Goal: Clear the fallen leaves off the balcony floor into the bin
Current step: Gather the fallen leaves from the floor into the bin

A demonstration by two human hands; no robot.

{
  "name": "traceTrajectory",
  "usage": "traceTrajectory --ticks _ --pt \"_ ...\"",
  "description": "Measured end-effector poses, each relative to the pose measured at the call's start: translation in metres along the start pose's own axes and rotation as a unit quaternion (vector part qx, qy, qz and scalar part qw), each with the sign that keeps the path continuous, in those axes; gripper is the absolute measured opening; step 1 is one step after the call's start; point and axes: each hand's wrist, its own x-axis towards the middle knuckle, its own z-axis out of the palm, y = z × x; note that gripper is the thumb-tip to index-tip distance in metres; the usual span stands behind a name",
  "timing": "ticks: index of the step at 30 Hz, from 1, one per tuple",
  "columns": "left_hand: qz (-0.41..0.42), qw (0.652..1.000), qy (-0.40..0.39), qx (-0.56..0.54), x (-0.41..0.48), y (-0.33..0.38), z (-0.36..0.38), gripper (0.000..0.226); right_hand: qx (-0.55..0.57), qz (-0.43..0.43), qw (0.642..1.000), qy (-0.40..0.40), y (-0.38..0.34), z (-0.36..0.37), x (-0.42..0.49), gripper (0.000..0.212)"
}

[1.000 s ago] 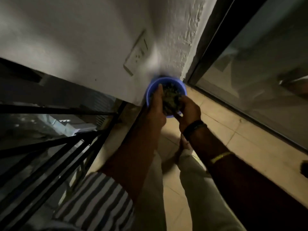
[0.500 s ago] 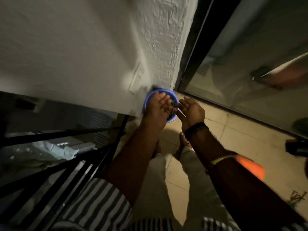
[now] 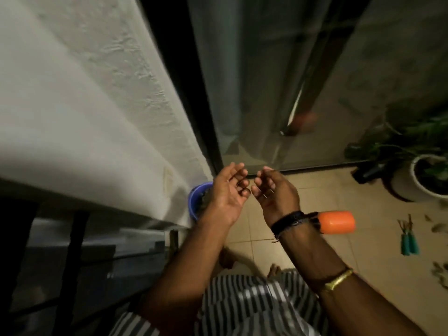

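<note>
Both hands hang palms up and empty above a tiled balcony floor (image 3: 363, 263), fingers loosely spread: the left hand (image 3: 226, 192) and the right hand (image 3: 275, 194) sit side by side, fingertips nearly meeting. The blue bin (image 3: 195, 202), holding dark leaf litter, stands in the corner against the white wall (image 3: 84, 105), just at 9 o'clock of the left hand and partly hidden behind it. Fallen leaves (image 3: 438, 229) lie scattered at 3 o'clock, well apart from the right hand, near a white plant pot (image 3: 402, 187)
</note>
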Motion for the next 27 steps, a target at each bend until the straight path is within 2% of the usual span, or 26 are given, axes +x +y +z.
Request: traceTrajectory --ticks 4,11,19,27 --pt "-0.04 0.996 -0.052 0.053 -0.012 -0.042 0.057 0.019 0.074 -0.071 0.994 0.036 -0.043 -0.049 -0.025 0.01" --pt "-0.128 0.964 -0.164 0.166 -0.042 -0.185 0.152 0.016 0.154 -0.153 0.968 0.123 -0.123 -0.196 -0.079 0.01" --pt "-0.23 0.93 -0.208 0.199 -0.103 -0.379 0.223 0.013 0.235 -0.209 0.93 0.192 -0.189 -0.389 -0.149 0.011" --pt "-0.304 0.881 -0.255 0.259 -0.14 -0.539 0.318 0.021 0.33 -0.246 0.87 0.272 -0.261 -0.528 -0.18 0.013"
